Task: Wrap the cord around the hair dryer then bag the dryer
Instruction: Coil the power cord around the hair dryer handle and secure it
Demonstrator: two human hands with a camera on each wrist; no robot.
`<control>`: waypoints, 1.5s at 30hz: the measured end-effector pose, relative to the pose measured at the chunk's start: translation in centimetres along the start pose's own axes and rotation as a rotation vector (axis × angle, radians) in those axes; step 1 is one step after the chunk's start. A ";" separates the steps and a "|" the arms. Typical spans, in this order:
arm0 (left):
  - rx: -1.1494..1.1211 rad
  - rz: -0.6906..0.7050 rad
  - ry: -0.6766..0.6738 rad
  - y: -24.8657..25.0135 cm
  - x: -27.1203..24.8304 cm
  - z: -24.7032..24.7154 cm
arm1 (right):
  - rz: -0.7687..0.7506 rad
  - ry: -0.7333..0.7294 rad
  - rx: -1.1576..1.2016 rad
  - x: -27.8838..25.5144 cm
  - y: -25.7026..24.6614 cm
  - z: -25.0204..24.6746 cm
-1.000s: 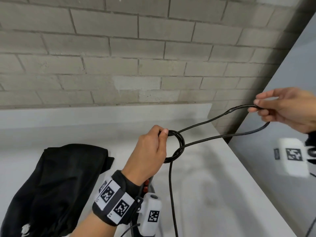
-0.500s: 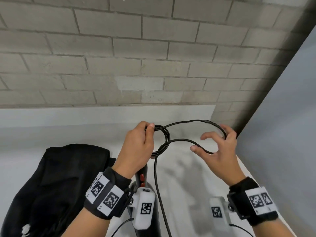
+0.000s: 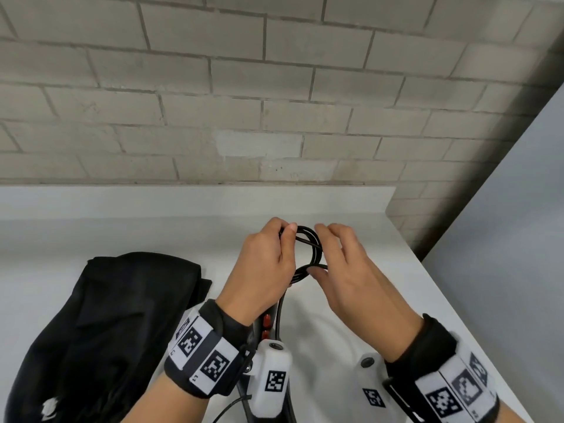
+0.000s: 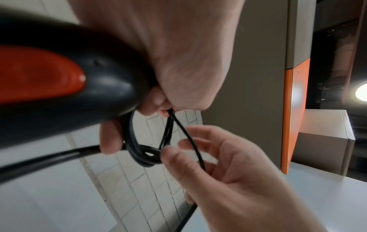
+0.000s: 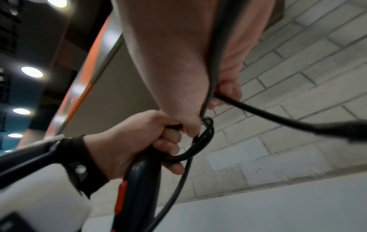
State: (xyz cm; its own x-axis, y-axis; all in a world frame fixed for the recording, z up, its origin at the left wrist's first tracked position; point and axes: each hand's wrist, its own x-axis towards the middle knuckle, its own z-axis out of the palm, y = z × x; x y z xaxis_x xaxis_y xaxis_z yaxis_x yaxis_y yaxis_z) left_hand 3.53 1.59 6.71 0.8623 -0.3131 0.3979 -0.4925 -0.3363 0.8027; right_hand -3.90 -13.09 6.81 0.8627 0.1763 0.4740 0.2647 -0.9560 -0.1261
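A: Step in hand: cord wrap, not bagging. Left hand is curled round the butt of the hair dryer handle and, between thumb and fingertips, pinches a small coil of the black cord just above it.

B: And the right hand?

A: Up against the coil from the other side. Fingers bent, and in the left wrist view a strand runs across the inside of them and down past the palm. It guides that strand onto the coil; I read it as a light hold, not a clamp.

B: Where does the dryer sit?

A: Held up over the white tabletop, handle pointing away from the person, orange switches showing. The barrel is hidden below the wrists in the head view.

B: Bag?

A: Black bag lies slumped on the tabletop to the left, well apart from both hands. I cannot tell whether its mouth is open.

B: How much cord is left?

A: Some. A free length drops from the coil toward the tabletop, and the right wrist view shows a thicker stretch swinging off right. The plug I cannot pick out.

B: Next move, then?

A: My judgement: the left thumb must keep the loops pinned while the right lays on another turn. Slack there and the coil springs open.
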 end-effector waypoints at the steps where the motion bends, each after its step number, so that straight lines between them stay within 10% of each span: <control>1: -0.005 -0.007 0.000 0.1 0.0 0.0 | -0.030 -0.014 -0.040 0.1 -0.2 -0.2; 13: -0.048 -0.102 -0.094 0.5 -0.3 -0.2 | -0.434 -0.007 -0.285 -0.5 5.0 -3.7; 23: -0.032 -0.121 -0.156 1.8 -1.0 0.0 | -0.045 0.193 0.260 -0.2 4.2 -8.6; 30: -0.004 -0.116 -0.176 2.1 -0.9 0.2 | 0.188 0.599 0.486 5.0 2.8 -14.0; 34: 0.001 -0.138 -0.133 1.7 -0.7 -0.5 | 0.339 0.740 0.527 7.0 9.1 -19.2; 38: -0.011 -0.181 -0.100 1.1 -0.7 -1.5 | 0.642 0.670 0.437 4.4 16.7 -20.7; 45: -0.019 -0.234 -0.039 0.3 -1.0 -2.7 | 0.851 0.021 0.174 -7.0 9.3 -10.5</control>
State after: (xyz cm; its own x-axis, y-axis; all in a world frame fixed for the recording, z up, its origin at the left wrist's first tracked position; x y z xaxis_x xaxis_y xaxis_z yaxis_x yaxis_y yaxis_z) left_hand 2.83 4.19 7.71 0.9474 -0.2628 0.1827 -0.2769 -0.3871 0.8795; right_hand -12.02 -25.65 11.53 0.7898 -0.5881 0.1740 -0.4030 -0.7116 -0.5755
